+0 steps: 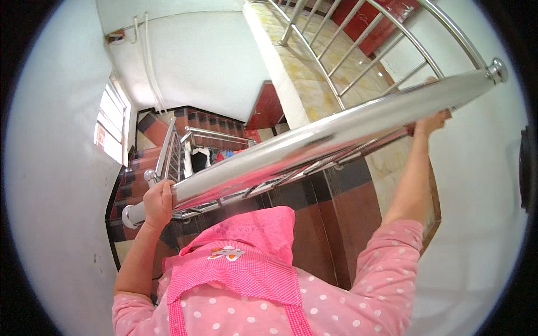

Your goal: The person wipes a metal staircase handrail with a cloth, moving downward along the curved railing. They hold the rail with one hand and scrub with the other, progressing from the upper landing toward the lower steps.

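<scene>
A thick polished metal stair handrail (294,138) runs slantwise in front of me, from lower left to upper right. My left hand (159,203) is wrapped around it near its rounded left end. Toward the other end, my right hand (431,122) grips the rail from its near side, and fingertips show over the far edge. Something small and dark reddish shows beside the right palm, but I cannot tell what it is. Thinner metal bars (328,161) run beneath the handrail. Below my chest hangs a pink checked apron (243,260).
Tiled stairs (145,164) descend at the left, flanked by a lower metal railing (166,147). Beyond my rail, a barred balustrade (319,54) edges a marble-patterned landing (294,63). A window (111,122) opens in the left wall. Red doors (265,107) stand farther off.
</scene>
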Tool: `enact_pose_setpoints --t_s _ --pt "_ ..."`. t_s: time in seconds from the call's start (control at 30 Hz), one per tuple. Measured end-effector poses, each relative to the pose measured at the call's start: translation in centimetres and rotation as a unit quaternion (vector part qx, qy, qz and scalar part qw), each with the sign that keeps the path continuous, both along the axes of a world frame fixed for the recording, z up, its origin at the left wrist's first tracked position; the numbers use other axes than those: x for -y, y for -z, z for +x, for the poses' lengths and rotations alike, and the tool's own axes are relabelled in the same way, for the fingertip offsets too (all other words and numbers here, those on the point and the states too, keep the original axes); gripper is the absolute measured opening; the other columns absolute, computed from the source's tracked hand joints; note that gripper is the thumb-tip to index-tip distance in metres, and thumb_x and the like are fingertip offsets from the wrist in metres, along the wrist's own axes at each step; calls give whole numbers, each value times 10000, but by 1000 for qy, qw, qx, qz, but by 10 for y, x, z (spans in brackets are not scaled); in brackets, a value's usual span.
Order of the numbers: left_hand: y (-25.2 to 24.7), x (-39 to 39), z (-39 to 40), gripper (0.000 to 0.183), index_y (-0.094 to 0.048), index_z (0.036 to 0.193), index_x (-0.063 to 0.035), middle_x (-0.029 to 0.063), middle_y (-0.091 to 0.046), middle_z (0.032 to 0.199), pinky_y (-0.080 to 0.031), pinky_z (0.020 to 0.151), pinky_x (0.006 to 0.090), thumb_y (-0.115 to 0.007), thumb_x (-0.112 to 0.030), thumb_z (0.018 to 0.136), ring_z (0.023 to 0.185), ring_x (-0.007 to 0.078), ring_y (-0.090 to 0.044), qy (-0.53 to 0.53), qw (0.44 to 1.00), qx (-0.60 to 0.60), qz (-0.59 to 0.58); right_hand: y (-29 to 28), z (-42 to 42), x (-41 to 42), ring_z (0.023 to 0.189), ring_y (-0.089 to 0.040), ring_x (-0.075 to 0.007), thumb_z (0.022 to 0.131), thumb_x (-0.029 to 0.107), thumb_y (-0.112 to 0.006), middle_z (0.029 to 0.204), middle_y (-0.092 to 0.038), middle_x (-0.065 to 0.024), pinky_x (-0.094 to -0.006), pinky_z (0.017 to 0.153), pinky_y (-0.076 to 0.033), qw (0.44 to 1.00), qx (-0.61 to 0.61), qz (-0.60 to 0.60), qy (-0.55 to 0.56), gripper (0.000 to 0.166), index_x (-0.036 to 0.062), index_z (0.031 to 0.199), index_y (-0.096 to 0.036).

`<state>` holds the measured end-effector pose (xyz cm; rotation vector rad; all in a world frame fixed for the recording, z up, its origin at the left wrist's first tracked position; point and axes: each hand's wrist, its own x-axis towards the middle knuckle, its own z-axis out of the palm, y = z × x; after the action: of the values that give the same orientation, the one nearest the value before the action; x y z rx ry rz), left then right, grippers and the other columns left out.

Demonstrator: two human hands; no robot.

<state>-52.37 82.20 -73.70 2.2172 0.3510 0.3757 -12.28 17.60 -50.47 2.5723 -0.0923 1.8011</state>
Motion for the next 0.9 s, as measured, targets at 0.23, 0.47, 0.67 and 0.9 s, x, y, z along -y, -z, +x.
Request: enact_pose_setpoints --t_s 0.23,0.47,0.67,0.9 --pt "-9 6 2 367 -661 864 0 196 -624 735 -475 692 420 -404 -247 948 726 366 -625 -24 999 -8 -28 -52 33 43 1301 -381 -340 826 453 -589 1392 -460 -156 -519 996 -330 999 -45 27 10 627 82 1325 -507" --pt "-11 5 2 364 -651 861 -29 190 -631 765 -480 694 427 -376 -254 938 745 372 -627 -9 998 39 53 -77 20 28 1222 -467 -326 798 554 -569 1287 -569 -115 -466 994 -366 998 -33 52 17 637 103 1248 -586" --pt "-5 5 -1 371 -639 839 -45 185 -615 726 -474 673 431 -385 -294 945 728 380 -617 -19 999 21 29 -34 -23 -33 1181 -468 -392 796 388 -593 1252 -562 -174 -508 1000 -351 990 -26 -136 -30 517 49 1186 -599" --pt "-10 3 -4 402 -602 775 -53 166 -602 679 -465 653 432 -369 -321 964 695 380 -607 18 999 3 -38 77 -147 -177 1150 -460 -469 764 215 -634 1210 -539 -255 -588 1009 -328 971 -62 -145 -178 405 -20 1092 -600"
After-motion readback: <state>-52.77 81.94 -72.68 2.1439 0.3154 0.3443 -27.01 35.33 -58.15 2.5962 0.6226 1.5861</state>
